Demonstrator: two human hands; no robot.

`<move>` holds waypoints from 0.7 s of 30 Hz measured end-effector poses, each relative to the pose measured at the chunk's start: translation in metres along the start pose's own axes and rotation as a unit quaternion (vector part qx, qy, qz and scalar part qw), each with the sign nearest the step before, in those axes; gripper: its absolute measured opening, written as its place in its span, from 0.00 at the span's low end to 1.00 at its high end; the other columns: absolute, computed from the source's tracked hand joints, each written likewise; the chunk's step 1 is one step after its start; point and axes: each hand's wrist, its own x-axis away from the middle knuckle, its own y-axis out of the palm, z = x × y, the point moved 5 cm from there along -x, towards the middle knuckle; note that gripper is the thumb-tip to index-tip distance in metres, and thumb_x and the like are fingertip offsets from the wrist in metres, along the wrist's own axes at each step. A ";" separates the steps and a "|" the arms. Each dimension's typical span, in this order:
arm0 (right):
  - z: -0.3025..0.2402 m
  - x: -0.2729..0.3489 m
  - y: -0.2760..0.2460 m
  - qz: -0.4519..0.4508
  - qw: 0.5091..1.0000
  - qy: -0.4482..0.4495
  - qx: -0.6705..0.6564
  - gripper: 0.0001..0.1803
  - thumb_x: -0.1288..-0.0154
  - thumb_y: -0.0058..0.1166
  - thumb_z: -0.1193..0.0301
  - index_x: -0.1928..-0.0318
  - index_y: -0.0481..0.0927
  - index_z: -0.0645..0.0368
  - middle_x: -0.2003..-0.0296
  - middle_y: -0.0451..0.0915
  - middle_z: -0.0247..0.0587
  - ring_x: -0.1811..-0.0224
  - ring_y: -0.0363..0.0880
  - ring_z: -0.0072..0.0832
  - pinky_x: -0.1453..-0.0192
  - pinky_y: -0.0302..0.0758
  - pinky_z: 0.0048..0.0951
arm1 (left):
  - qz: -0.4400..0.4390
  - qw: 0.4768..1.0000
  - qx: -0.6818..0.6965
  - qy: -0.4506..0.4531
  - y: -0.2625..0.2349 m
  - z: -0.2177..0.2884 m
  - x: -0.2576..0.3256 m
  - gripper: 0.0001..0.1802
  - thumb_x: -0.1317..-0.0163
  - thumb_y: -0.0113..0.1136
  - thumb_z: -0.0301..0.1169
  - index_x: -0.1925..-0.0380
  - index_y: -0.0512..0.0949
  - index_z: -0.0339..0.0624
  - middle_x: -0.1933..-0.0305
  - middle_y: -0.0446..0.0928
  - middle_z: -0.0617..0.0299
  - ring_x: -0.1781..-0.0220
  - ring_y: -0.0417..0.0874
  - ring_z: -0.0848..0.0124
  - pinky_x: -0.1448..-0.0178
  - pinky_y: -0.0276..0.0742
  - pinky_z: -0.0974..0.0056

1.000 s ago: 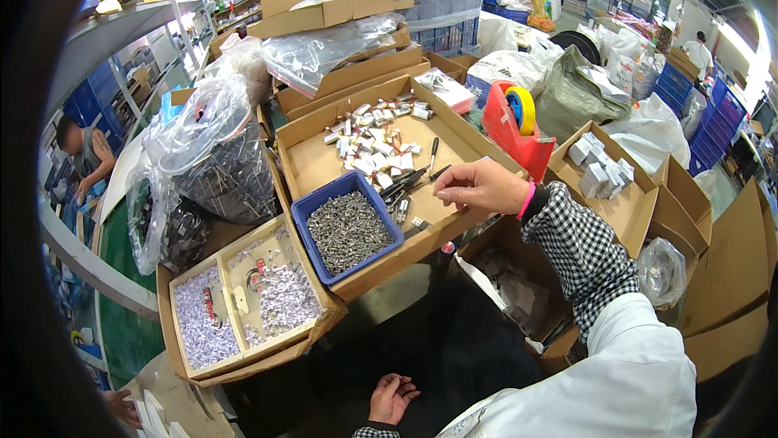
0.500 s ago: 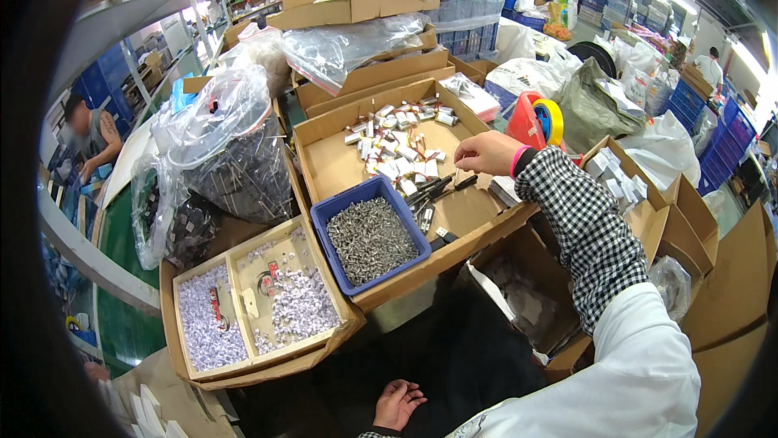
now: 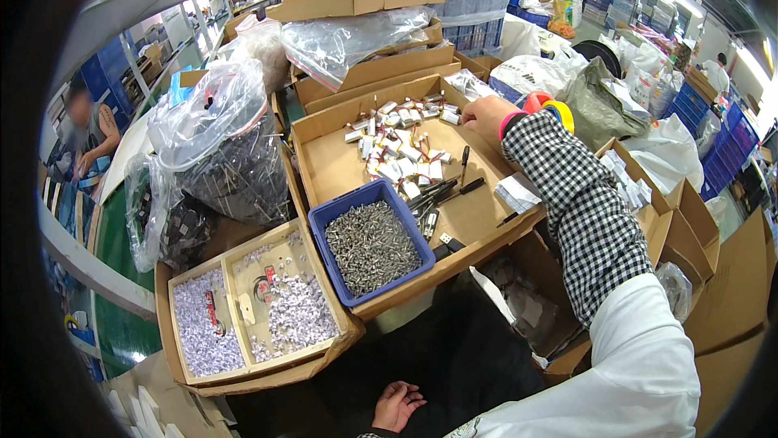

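My right hand reaches over the far right rim of a shallow cardboard box. Its fingertips are mostly hidden, so whether it grips anything does not show. Below it in the box is a slim dark screwdriver, with another black-handled tool beside it. Small silver battery packs with thin wires lie scattered at the box's far end. My left hand rests palm up on my dark lap, fingers loosely bent and apart, holding nothing.
A blue bin of small metal screws sits on the box's near left corner. Beside it is a divided wooden tray of small white parts. A yellow tape roll stands right of my wrist. A person sits far left.
My right hand has moved up and away from the dark tools toward the box's far right rim. A screwdriver now shows where it was. My left hand stays put.
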 end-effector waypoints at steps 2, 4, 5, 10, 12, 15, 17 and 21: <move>-0.005 0.004 0.002 -0.006 1.000 -0.013 -0.020 0.13 0.42 0.52 0.62 0.60 0.81 0.53 0.64 0.82 0.43 0.59 0.80 0.40 0.53 0.74 0.36 | 0.003 1.000 -0.001 0.005 0.003 0.002 -0.001 0.06 0.34 0.50 0.31 0.60 0.73 0.44 0.64 0.77 0.58 0.65 0.79 0.67 0.58 0.80 0.57; -0.017 0.007 0.010 -0.024 0.998 -0.055 -0.024 0.12 0.42 0.50 0.64 0.61 0.82 0.51 0.63 0.82 0.41 0.57 0.80 0.38 0.52 0.74 0.40 | 0.012 1.000 -0.004 -0.006 0.006 0.003 -0.001 0.06 0.33 0.49 0.30 0.60 0.72 0.43 0.63 0.76 0.56 0.63 0.79 0.65 0.55 0.79 0.54; -0.022 0.007 0.013 -0.017 0.997 -0.066 -0.023 0.11 0.42 0.50 0.63 0.62 0.82 0.51 0.63 0.82 0.42 0.58 0.80 0.38 0.53 0.74 0.40 | 0.021 1.000 -0.006 -0.019 0.007 0.003 0.000 0.05 0.33 0.48 0.29 0.59 0.72 0.42 0.61 0.76 0.54 0.60 0.79 0.63 0.52 0.78 0.51; -0.044 -0.005 0.024 0.012 0.996 -0.085 -0.008 0.13 0.42 0.51 0.64 0.59 0.81 0.53 0.64 0.82 0.44 0.61 0.80 0.41 0.53 0.75 0.38 | 0.040 0.998 -0.016 -0.040 0.014 0.006 0.003 0.05 0.33 0.48 0.27 0.59 0.71 0.41 0.59 0.76 0.53 0.58 0.79 0.61 0.48 0.77 0.48; -0.049 -0.013 0.032 -0.024 0.997 -0.066 0.012 0.13 0.42 0.51 0.64 0.58 0.81 0.51 0.64 0.82 0.44 0.60 0.80 0.41 0.53 0.75 0.39 | 0.038 0.998 -0.022 -0.034 0.016 0.008 0.005 0.06 0.33 0.49 0.27 0.58 0.71 0.41 0.58 0.76 0.52 0.58 0.79 0.61 0.48 0.77 0.48; -0.054 -0.016 0.041 -0.059 0.996 -0.055 0.031 0.13 0.43 0.52 0.62 0.59 0.82 0.50 0.63 0.82 0.44 0.58 0.80 0.41 0.52 0.75 0.39 | 0.013 0.998 0.020 -0.054 0.018 0.008 0.006 0.06 0.33 0.49 0.27 0.58 0.72 0.41 0.58 0.76 0.52 0.58 0.79 0.61 0.48 0.77 0.48; -0.048 -0.018 0.045 -0.083 0.995 0.026 0.054 0.14 0.44 0.54 0.59 0.59 0.83 0.49 0.63 0.82 0.43 0.58 0.80 0.40 0.52 0.75 0.38 | 0.026 0.999 0.002 -0.033 0.015 0.008 0.008 0.06 0.34 0.49 0.27 0.58 0.72 0.41 0.58 0.76 0.52 0.58 0.79 0.61 0.48 0.77 0.48; -0.046 -0.019 0.047 -0.116 0.989 0.042 0.080 0.15 0.45 0.57 0.57 0.61 0.84 0.50 0.65 0.83 0.43 0.59 0.81 0.36 0.53 0.74 0.35 | 0.028 0.999 -0.005 -0.030 0.012 0.003 0.009 0.06 0.34 0.49 0.27 0.58 0.72 0.41 0.58 0.76 0.52 0.58 0.79 0.61 0.49 0.77 0.49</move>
